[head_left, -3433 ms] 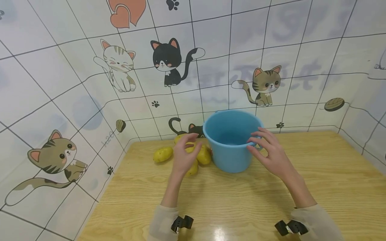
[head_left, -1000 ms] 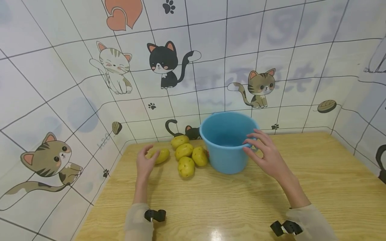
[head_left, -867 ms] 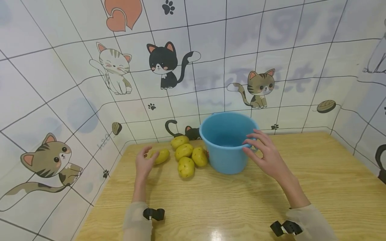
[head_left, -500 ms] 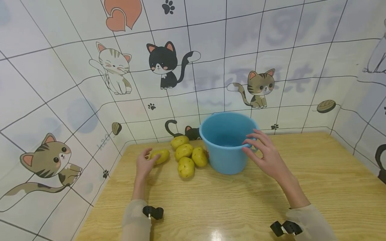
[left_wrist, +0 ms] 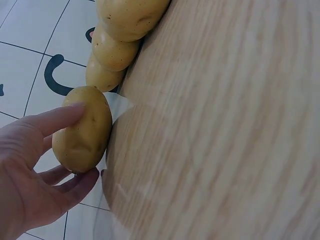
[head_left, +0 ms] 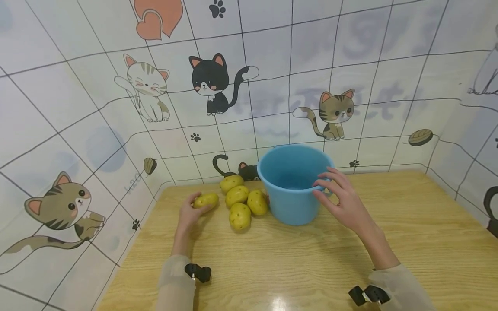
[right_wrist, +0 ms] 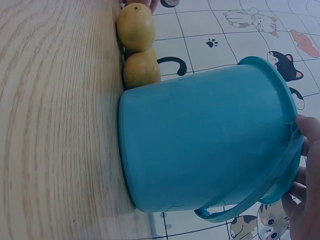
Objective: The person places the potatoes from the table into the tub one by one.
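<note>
My left hand grips a yellow potato that lies apart from the others on the left of the table. In the left wrist view the thumb lies across the near side of this potato, and the fingers curl under its end. A blue bucket stands upright near the back wall. My right hand holds its right rim, thumb outside and fingertips over the edge. The bucket's handle hangs down along its side in the right wrist view.
Several more potatoes sit bunched between the left hand and the bucket, the nearest against the bucket's left side. A wall printed with cats rises directly behind the wooden table. A dark object shows at the far right edge.
My left hand has moved left from over the bunched potatoes to the separate one, and its fingers have closed round it. The right hand stays on the bucket's rim.
</note>
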### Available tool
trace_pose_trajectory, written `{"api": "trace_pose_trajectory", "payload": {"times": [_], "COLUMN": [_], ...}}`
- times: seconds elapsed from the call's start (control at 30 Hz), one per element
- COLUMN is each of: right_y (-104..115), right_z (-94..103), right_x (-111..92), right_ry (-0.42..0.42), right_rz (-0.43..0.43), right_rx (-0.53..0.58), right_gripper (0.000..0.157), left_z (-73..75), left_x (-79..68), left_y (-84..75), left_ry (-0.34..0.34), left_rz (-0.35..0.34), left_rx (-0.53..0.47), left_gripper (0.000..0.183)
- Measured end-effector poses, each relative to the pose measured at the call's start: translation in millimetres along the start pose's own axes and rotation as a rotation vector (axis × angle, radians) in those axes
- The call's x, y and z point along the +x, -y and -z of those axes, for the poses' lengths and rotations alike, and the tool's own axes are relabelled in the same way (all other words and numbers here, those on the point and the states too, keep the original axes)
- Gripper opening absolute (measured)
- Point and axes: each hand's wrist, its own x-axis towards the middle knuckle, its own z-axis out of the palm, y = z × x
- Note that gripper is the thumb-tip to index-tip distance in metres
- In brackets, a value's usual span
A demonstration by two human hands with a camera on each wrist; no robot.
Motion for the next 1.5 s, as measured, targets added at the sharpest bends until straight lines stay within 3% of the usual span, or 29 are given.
{"api": "trace_pose_trajectory", "payload": {"times": [0.57,1.07,1.5], "right_y": [-2,-3,-2], "right_z": [-2.4,-0.6,-0.8], "right_x": [0,-1,-1], "right_ry": [-0.010,-0.012,-0.008], "right_rz": [0.003,0.001,0.003], "right_rx": [0.015,0.019,0.026], "right_gripper": [0.020,0.020,0.019], "left_z": [-5.9,-16.1,-22.5], "left_x": [-11.6,-28.5,-40.7], "left_y": [-3.0,-42.5,-72.1], "left_ry": [-0.178,-0.239,-0.283], "left_rz": [-0.026,-0.086,-0.162], "left_rx": [0.009,-0.107,-0.152], "left_gripper": [0.064,0.065,0.062]}}
